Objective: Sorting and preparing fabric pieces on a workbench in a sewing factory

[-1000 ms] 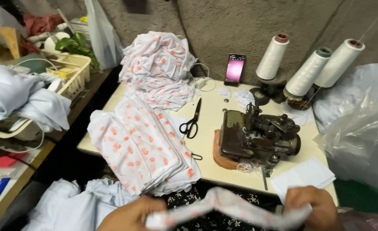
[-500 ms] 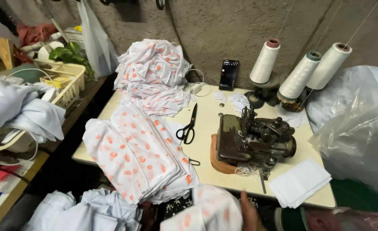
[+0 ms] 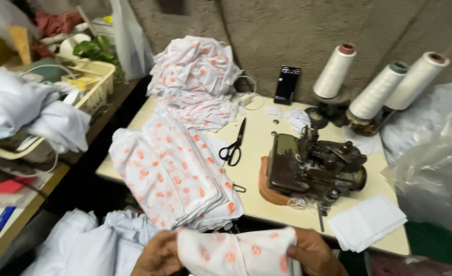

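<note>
On the far left, a heap of plain white cloth lies over a cream plastic basket on the side shelf, well apart from your work.

Low in the view, your left hand is closed on the left edge of a folded piece of white fabric with orange dots, thumb on top. You hold that piece in front of you, below the near edge of the pale tabletop and not resting on it.

Above it, a neat stack of the same dotted fabric pieces sits on the tabletop's near left corner, and a loose rumpled pile of dotted fabric is heaped at the back by the wall. Judged from this, many pieces are already stacked, one is in hand, and the loose pile looks left to handle.

Black-handled scissors lie between the stack and the dark metal sewing machine, untouched.

Your right hand grips the right edge of the held piece, so your hands stand apart with the fabric spanning them.

Further right, a small stack of plain white squares lies near the tabletop's corner, and three white thread cones stand behind the machine.
</note>
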